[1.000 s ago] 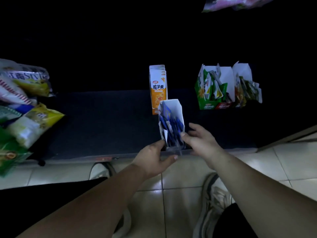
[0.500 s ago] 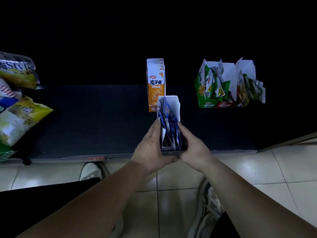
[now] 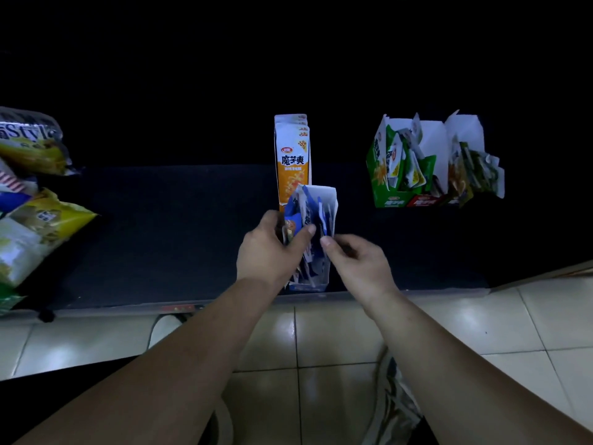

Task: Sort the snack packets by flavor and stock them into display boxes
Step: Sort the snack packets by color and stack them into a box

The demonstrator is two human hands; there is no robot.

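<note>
blue box (image 3: 321,273): blue packets (image 3: 322,216) inside | left hand (image 3: 271,252) grips it | right hand (image 3: 357,263) grip unclear | green box (image 3: 380,170): green packets (image 3: 414,170)

Upper half of the frame was just black, couldn't make out anything. Snack bags (image 3: 32,226) at the left edge got cut off. The left hand (image 3: 268,252) hid the left side of the blue box (image 3: 316,279), and I couldn't tell if the right hand (image 3: 359,261) pinched anything.
</note>
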